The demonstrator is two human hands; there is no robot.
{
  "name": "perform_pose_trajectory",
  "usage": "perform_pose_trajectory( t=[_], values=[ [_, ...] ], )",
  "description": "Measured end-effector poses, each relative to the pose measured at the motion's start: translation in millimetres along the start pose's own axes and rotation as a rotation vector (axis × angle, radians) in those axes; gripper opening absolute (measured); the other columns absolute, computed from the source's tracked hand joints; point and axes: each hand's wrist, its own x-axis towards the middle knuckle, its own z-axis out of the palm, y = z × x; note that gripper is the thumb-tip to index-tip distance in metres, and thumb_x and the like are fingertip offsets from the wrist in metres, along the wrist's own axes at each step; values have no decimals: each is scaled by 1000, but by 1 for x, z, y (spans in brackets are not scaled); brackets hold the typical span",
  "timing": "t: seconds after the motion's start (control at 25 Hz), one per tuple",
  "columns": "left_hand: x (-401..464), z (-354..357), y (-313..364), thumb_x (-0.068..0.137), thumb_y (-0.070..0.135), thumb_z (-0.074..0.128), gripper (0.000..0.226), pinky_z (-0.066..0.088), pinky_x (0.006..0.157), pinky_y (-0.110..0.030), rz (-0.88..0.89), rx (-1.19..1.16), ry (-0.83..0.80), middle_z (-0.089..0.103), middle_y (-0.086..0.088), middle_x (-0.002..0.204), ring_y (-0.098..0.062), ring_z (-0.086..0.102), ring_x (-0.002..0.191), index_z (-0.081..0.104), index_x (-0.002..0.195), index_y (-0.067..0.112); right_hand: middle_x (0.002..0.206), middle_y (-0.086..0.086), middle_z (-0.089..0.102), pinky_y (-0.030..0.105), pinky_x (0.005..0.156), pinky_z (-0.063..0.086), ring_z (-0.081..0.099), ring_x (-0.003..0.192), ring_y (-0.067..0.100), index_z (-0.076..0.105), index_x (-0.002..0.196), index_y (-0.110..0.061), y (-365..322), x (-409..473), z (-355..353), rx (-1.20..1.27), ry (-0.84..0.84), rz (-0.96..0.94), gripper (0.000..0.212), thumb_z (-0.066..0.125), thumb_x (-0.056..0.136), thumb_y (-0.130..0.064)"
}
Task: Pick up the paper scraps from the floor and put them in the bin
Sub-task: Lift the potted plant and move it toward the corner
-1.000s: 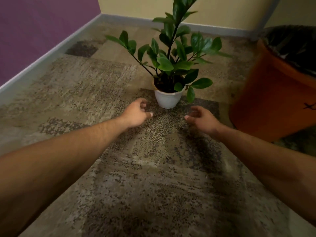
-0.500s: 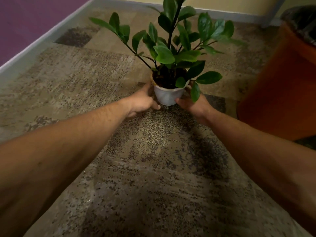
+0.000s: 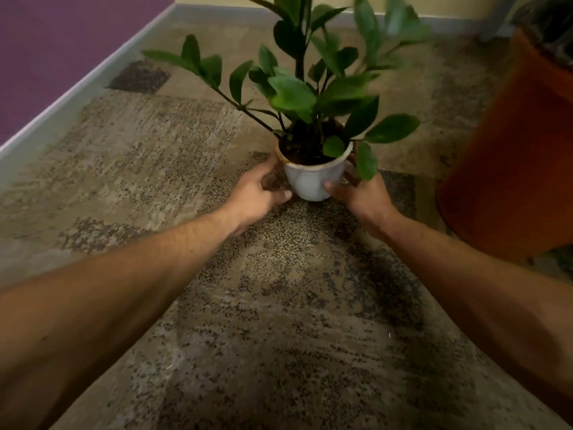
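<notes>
Potted plant (image 3: 313, 178) on patterned carpet (image 3: 248, 305)

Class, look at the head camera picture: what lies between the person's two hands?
In the head view, the white plant pot sits between the left hand and the right hand, both holding its sides.

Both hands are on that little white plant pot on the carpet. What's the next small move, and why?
Probably shift the white pot aside. The left hand and right hand grip its sides, no paper scraps show on the carpet, and the orange bin waits at right, so any may lie under it.
</notes>
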Motion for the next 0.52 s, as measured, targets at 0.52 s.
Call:
perform_pose_trajectory(
  t=[0.52],
  values=[
    [-51,-11,65,74,-1,78,75,54,95,-41,242,-394,176,50,4,141,-11,55,126,47,128,42,116,-25,64,43,92,56,62,117,14,50,116,-49,-86,-33,6,309,-21,-45,63,78,79,-6]
  ],
)
